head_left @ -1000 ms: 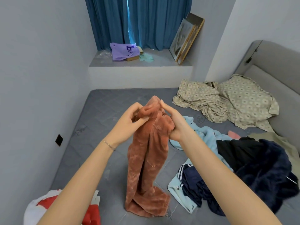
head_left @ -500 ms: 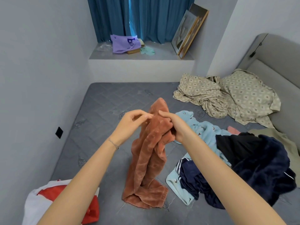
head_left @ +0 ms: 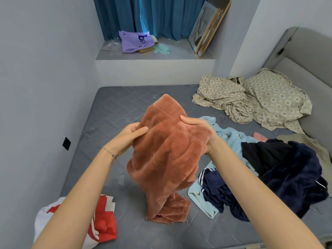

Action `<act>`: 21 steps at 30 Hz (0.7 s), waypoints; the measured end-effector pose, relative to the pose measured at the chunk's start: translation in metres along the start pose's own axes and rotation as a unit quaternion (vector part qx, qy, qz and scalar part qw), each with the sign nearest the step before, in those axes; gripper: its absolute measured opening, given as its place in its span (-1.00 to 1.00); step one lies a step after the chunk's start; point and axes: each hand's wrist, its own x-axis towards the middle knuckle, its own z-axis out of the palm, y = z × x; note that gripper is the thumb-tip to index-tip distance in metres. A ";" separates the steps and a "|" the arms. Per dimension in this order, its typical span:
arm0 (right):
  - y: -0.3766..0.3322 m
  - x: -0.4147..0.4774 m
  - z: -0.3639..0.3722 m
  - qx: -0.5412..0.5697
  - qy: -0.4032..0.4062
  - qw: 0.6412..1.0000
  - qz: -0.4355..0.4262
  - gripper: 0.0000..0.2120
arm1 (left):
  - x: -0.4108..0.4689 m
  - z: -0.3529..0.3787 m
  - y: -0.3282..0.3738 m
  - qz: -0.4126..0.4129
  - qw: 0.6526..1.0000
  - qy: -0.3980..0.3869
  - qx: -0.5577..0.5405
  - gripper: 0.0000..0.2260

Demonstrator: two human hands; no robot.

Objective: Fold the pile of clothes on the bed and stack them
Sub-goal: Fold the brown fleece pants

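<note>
Both hands have moved apart since half a second ago: then they pinched the rust fleece garment (head_left: 167,150) close together at its top, and now the left hand (head_left: 130,135) holds its left edge and the right hand (head_left: 196,125) its right edge, so the cloth is spread wider between them. On each hand the fingers are curled around the fabric and grip it, with the thumb on the near side. The garment hangs above the bed (head_left: 111,108), and its lower end lies crumpled on the mattress. I judge that the person is opening the piece to find its shape before the first fold; no fold is made yet. Just to the right lies the pile of clothes (head_left: 280,177), unfolded, with a light blue fleece piece (head_left: 231,135) under dark navy items. A red and white garment (head_left: 106,220) lies at the near left corner. Patterned bedding (head_left: 251,101) is bunched near the headboard. On the window ledge a purple bag (head_left: 134,41) carries dark letters; one looks like a "B", the rest is too small to read.
</note>
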 end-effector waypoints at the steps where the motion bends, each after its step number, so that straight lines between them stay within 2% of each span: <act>1: 0.002 0.002 0.003 0.000 0.004 1.000 -0.013 -0.72 | -0.004 -0.007 0.005 0.007 1.000 -0.003 -0.003 -0.42; 4: 0.011 0.001 0.014 -0.015 0.039 0.998 -0.042 -0.47 | -0.014 -0.028 0.022 0.034 0.999 -0.022 -0.014 -0.50; 6: 0.017 -0.013 0.031 -0.041 0.075 0.994 -0.062 -0.57 | -0.018 -0.034 0.034 0.068 0.996 -0.029 -0.050 -0.80; 8: 0.020 -0.023 0.039 -0.061 0.099 0.991 -0.072 -0.60 | -0.016 -0.033 0.042 0.107 0.990 -0.015 -0.093 -0.87; 9: 0.021 -0.020 0.034 -0.036 0.089 0.993 -0.074 -0.54 | -0.012 -0.031 0.045 0.114 0.988 -0.019 -0.103 -0.88; 11: 0.021 -0.014 0.019 0.008 0.056 0.996 -0.067 -0.35 | 0.008 -0.020 0.041 0.079 0.993 -0.050 -0.077 -0.60; 13: 0.024 -0.006 -0.020 0.024 0.047 0.997 -0.056 -0.37 | 0.038 -0.005 0.021 0.001 0.998 -0.069 0.004 -0.51; 16: 0.038 -0.011 -0.080 -0.040 0.104 0.994 -0.010 -0.71 | 0.088 0.027 -0.032 -0.092 0.985 -0.090 0.114 -0.62; 17: 0.046 -0.012 -0.102 -0.078 0.111 0.991 0.006 -0.75 | 0.104 0.042 -0.053 -0.114 0.978 -0.101 0.144 -0.65; 21: 0.083 -0.007 -0.191 -0.147 0.150 0.976 0.062 -0.62 | 0.156 0.107 -0.133 -0.156 0.966 -0.107 0.175 -0.69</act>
